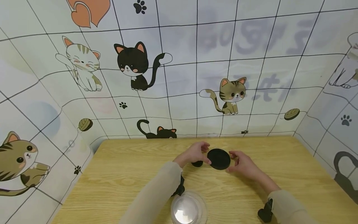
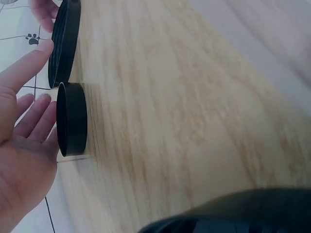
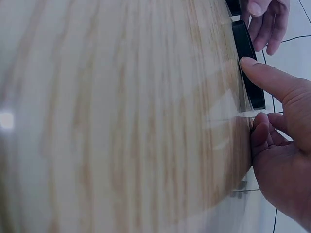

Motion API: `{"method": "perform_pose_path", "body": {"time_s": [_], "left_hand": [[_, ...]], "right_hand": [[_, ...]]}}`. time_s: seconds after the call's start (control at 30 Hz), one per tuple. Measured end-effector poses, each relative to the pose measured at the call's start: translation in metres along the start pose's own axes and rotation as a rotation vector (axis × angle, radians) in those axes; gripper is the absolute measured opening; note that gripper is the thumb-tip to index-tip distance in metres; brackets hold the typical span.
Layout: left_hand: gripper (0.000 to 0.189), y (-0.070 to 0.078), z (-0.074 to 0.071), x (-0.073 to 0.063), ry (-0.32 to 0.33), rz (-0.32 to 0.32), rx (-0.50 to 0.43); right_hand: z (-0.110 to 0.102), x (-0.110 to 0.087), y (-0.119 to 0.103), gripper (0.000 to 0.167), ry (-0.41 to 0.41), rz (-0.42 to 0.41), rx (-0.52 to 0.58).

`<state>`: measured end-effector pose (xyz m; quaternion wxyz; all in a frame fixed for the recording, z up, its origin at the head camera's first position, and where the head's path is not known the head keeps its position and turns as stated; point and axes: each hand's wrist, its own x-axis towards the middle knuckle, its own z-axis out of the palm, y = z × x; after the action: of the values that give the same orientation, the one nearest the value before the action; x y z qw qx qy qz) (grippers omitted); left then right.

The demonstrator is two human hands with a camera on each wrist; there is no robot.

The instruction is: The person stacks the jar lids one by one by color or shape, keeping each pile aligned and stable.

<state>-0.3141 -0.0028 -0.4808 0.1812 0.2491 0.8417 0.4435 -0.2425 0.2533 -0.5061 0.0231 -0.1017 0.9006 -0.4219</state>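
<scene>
A large round black screw lid lies on the wooden table between my two hands, its ribbed inside facing up. My left hand is at its left side, thumb at the rim and the other fingers loosely spread. A smaller round black lid lies under my left hand, partly hidden in the head view. My right hand is at the large lid's right side with relaxed fingers. Its thumb overlaps the rim in the right wrist view; I cannot tell whether it touches.
A clear round plastic container stands near the front of the wooden table, beside my left sleeve. Behind and at both sides, a white cloth printed with cats and grid lines surrounds the table.
</scene>
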Motion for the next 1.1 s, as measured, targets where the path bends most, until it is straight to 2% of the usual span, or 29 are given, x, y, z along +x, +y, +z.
{"method": "perform_pose_path", "body": {"time_s": [0.13,0.63,1.1], "left_hand": [[0.069,-0.004,0.0,0.002,0.005,0.007,0.008],[0.066,-0.008,0.004,0.005,-0.022,0.02,0.156],[0.062,-0.01,0.004,0.006,-0.014,0.036,0.118]], "right_hand": [[0.002,0.0,-0.001,0.084,0.008,-0.003,-0.026],[0.006,0.002,-0.007,0.074,0.026,-0.021,-0.055],[0.005,0.004,-0.004,0.072,0.014,-0.035,-0.032]]}}
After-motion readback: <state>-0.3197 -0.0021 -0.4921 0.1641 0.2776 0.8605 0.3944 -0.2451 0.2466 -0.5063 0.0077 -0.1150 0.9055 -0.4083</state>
